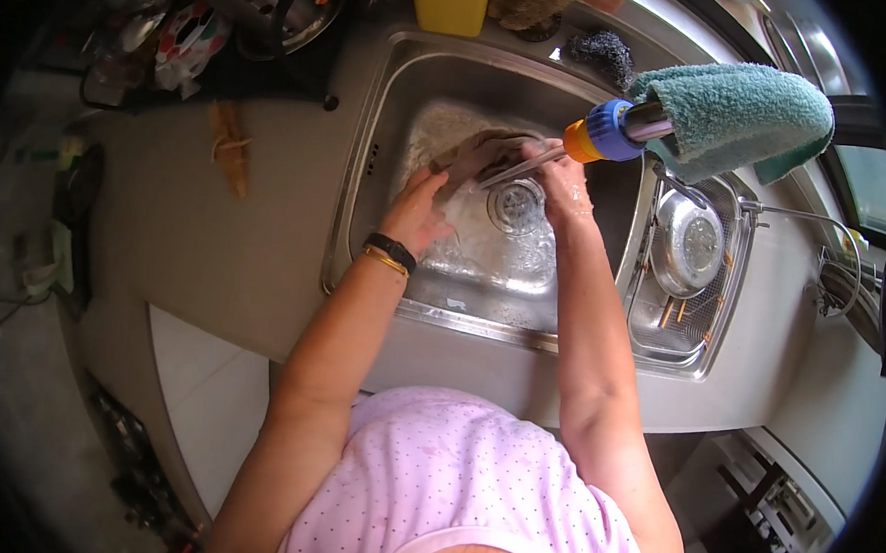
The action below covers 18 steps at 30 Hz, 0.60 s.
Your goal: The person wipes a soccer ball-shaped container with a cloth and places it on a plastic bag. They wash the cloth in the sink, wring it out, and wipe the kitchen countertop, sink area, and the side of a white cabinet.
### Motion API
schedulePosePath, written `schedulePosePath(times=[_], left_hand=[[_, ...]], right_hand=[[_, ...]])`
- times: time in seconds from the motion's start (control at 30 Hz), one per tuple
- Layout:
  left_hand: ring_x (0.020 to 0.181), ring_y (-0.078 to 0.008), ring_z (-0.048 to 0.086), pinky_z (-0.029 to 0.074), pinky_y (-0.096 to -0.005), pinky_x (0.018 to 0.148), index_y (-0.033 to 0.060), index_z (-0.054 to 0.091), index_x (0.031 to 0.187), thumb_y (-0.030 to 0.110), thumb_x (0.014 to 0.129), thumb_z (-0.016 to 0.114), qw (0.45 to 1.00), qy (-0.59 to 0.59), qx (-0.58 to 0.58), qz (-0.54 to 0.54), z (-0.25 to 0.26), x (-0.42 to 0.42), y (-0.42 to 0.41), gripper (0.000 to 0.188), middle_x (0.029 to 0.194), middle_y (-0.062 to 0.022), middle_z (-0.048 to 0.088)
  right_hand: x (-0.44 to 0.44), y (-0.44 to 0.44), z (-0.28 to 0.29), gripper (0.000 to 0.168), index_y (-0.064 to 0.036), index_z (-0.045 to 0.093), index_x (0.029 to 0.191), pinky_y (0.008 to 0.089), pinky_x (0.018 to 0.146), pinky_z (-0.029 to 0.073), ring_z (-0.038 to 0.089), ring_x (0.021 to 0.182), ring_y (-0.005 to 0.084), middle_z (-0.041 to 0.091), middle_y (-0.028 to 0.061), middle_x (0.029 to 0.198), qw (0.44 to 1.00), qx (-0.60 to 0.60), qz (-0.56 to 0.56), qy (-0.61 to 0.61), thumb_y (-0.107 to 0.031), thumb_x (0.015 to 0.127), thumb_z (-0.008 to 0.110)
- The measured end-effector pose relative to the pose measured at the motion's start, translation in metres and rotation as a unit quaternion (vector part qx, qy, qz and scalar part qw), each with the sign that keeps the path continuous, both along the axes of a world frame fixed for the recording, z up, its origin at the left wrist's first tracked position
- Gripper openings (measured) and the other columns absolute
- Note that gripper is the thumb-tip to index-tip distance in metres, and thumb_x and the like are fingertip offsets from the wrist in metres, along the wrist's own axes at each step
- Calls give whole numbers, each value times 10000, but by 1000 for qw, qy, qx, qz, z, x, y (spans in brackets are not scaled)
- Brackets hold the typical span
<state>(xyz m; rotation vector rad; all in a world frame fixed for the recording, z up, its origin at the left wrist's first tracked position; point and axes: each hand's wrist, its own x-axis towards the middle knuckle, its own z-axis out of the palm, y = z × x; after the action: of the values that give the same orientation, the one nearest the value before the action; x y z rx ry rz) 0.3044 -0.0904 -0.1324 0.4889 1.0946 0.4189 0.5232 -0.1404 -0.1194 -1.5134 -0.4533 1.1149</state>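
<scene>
Water runs from the orange and blue faucet nozzle (605,132) into the stainless steel sink (441,306). A wet brownish cloth (487,155), blurred, is under the stream between my hands. My right hand (561,181) grips its right end, with the fingers partly hidden behind the water and the nozzle. My left hand (418,214), with a black band and a gold bangle at the wrist, is at the cloth's lower left end; its fingers are apart, and a firm hold does not show. Below the stream lies the round drain strainer (516,205).
A teal towel (744,116) drapes over the faucet's neck. To the right, a metal bowl (689,243) sits in a wire drainer basket (699,327). Behind the sink stand a yellow container (450,3) and a metal scourer (601,56). A brown item (229,147) lies on the left counter.
</scene>
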Motion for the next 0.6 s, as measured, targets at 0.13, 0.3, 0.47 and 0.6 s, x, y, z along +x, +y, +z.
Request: schedulePosePath(times=[0.13, 0.3, 0.47, 0.6], left_hand=[[1232, -530, 473, 456, -691, 957, 43, 250, 1520, 616, 833, 722, 995, -51, -75, -40, -5, 18, -9, 1012, 1528, -212, 256], [1099, -422, 595, 460, -628, 1006, 39, 474, 1356, 758, 824, 611, 966, -168, -197, -9, 12, 58, -4, 905, 1294, -177, 532], [1054, -297, 628, 489, -561, 1000, 44, 554, 1291, 692, 805, 696, 945, -204, -239, 90, -19, 68, -3, 822, 1092, -150, 635], [854, -320, 654, 558, -512, 871, 25, 586, 1160, 579, 752, 811, 956, -198, -205, 69, -7, 67, -7, 724, 918, -150, 650]], right_hand=[[-16, -10, 10, 278, 17, 623, 1100, 287, 881, 470, 604, 972, 146, 646, 50, 1039, 998, 21, 45, -39, -53, 836, 670], [-11, -48, 7, 373, -2, 609, 1114, 280, 906, 461, 561, 1043, 131, 605, 57, 1105, 978, 81, 165, -103, 74, 753, 550], [-37, -83, 65, 429, 12, 570, 1074, 390, 1080, 414, 473, 1393, 355, 619, 155, 1193, 918, 127, 267, -263, 209, 701, 493], [-37, -113, 65, 300, 22, 489, 930, 412, 1093, 409, 465, 1390, 398, 621, 161, 1195, 903, 132, 299, -279, 213, 700, 510]])
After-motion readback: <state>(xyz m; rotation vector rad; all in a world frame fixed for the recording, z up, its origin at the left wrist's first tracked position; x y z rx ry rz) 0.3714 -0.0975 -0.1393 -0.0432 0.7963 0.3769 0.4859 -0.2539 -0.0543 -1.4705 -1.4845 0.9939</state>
